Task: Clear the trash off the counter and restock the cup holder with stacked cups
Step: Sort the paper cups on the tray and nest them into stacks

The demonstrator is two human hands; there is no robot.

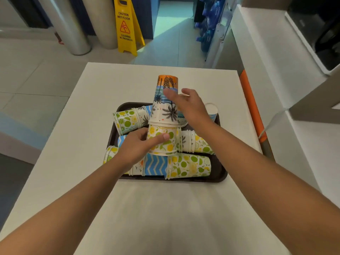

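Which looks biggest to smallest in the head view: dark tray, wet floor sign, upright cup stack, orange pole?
1. dark tray
2. upright cup stack, partly covered by both hands
3. wet floor sign, farther from the camera, so the ranking with the stack is unsure
4. orange pole, long but thin

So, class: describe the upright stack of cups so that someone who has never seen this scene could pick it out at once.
Start at the dark tray on the white counter. In its middle, between the left hand and the right hand, rises the stack of upside-down cups. Its neighbours lie on their sides; it alone stands upright, topped by an orange palm-print cup.
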